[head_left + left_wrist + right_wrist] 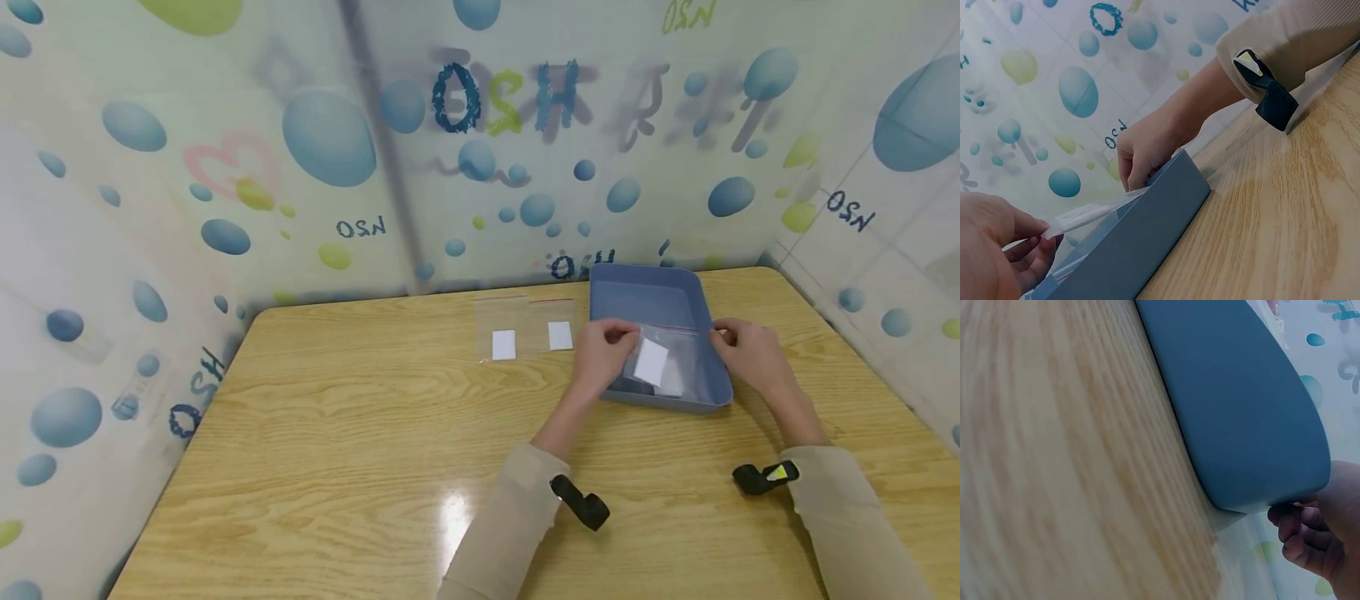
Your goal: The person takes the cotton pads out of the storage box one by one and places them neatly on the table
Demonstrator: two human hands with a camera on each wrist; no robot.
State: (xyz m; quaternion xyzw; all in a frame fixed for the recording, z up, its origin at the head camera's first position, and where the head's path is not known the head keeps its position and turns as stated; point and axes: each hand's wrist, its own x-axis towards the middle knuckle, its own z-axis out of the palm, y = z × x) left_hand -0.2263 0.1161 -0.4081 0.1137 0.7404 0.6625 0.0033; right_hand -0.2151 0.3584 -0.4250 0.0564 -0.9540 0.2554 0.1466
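Note:
A blue plastic bin (pixel 645 287) stands near the back right of the table. Between thumb and fingers, my left hand (pixel 602 354) pinches the left edge of a clear zip bag (pixel 684 342) with a white card (pixel 651 362) in it, held over the bin. In the left wrist view that bag (pixel 1079 217) is tilted above the bin's wall (pixel 1141 240). My right hand (pixel 753 354) grips the bin's right rim; the right wrist view has its curled fingers (pixel 1297 534) against the bin's outer side, thumb hidden. Further bags inside the bin are partly covered.
Left of the bin, two clear zip bags lie flat on the wooden table (pixel 337 433), each with a white card (pixel 503 345) inside. A patterned curtain (pixel 322 242) hangs behind the table's back edge. Black wrist cameras (pixel 581 502) sit on both sleeves.

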